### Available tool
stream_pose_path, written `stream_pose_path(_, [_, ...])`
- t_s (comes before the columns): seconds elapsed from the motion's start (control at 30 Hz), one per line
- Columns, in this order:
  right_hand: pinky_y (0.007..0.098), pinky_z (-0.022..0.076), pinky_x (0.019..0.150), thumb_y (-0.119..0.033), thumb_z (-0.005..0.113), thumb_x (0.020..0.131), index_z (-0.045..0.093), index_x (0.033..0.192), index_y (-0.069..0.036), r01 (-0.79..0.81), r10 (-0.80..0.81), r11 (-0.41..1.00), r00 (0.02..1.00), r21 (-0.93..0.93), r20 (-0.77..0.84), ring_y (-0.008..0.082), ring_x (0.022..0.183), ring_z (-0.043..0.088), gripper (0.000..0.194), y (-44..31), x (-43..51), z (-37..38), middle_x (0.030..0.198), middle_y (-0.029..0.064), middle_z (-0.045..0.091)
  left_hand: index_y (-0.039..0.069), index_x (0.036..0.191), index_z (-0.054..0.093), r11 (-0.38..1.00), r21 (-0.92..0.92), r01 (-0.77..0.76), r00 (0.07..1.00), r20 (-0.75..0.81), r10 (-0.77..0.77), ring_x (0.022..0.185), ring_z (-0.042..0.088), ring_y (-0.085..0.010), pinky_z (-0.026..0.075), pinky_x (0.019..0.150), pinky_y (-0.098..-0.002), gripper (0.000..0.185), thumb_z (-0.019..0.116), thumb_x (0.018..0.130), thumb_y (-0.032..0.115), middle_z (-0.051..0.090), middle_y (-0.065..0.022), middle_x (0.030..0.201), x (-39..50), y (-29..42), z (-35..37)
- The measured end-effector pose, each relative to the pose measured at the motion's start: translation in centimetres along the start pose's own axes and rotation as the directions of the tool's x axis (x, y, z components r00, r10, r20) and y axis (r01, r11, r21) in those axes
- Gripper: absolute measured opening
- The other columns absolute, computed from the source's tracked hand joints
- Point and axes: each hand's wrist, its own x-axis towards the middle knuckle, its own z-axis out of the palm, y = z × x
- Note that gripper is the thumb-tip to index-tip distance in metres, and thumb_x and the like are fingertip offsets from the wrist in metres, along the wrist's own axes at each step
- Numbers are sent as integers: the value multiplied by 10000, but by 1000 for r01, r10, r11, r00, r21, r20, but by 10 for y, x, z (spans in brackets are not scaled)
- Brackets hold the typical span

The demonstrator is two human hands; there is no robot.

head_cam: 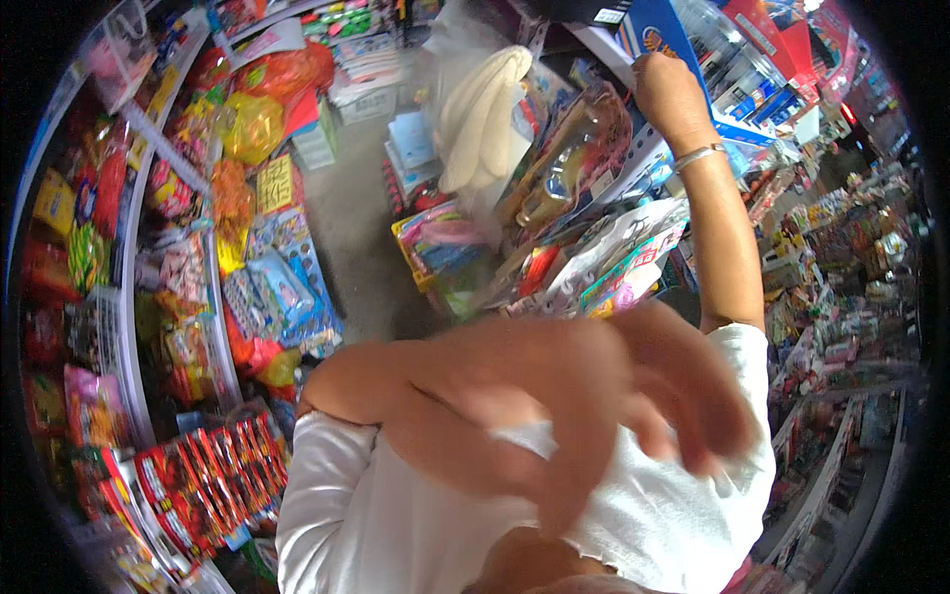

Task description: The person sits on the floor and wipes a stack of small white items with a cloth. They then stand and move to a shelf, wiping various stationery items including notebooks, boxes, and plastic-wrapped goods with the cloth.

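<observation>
My right arm reaches out to a blue cardboard carton [679, 33] at the upper right. My right hand [668, 93], with a silver bracelet on its wrist, is curled at the carton's left edge. Its fingertips are hidden, so whether it grips the carton is unclear. Close to the camera, my left hand [631, 386] is held across my chest and strongly blurred. Its fingers look spread, and I see nothing in them. Beside the carton stand clear plastic containers [716, 48]. Long cream-coloured loofahs [482, 122] in clear plastic wrap hang left of my right hand.
Shelves [130, 312] packed with bagged goods line the left side. Red packets [211, 475] stand in rows at the lower left. A narrow grey floor aisle [349, 223] runs between the goods. Packaged items [623, 260] hang below my right forearm. More crowded shelving [824, 460] fills the right.
</observation>
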Motion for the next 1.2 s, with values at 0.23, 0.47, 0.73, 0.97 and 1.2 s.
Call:
stream_pose_path(0.23, [484,522,790,-63,558,782,702,869,-12,-196,212,973,968,122,-133,427,863,652,175,-11,44,40,871,284,656,113,944,505,981,-153,117,894,-415,-171,1106,516,-309,474,893,-424,285,547,719,-56,442,-174,1339,-73,86,-82])
stream_pose_path(0.47, [441,530,783,-152,593,803,732,897,-49,-445,484,872,845,205,-225,392,807,664,197,-22,77,66,819,250,659,119,972,515,927,-277,251,744,-557,-368,982,533,-257,480,832,-395,289,565,716,-4,518,-114,1184,-128,140,-123])
stream_pose_path(0.73, [293,535,671,-175,669,769,736,894,-12,-563,637,739,763,370,-111,165,646,687,216,-17,80,65,741,121,711,98,950,515,871,-371,322,657,-575,-488,902,567,-244,480,774,-369,243,552,730,1,549,-111,1093,-136,143,-155])
stream_pose_path(0.97, [219,475,534,-176,646,908,685,1016,-41,-465,470,126,806,876,360,93,597,614,178,-44,49,40,750,26,674,59,1060,533,824,-220,522,629,-554,-546,910,610,-194,504,752,-303,256,559,805,37,577,-129,1145,-100,122,-201])
stream_pose_path(1.2, [173,468,534,-119,641,906,671,1022,-18,-369,66,-138,922,919,381,30,597,584,156,-107,-7,11,787,-8,658,57,1202,472,810,40,585,639,-638,-430,925,591,-151,504,763,-293,323,603,928,169,580,-69,1120,-22,69,-245])
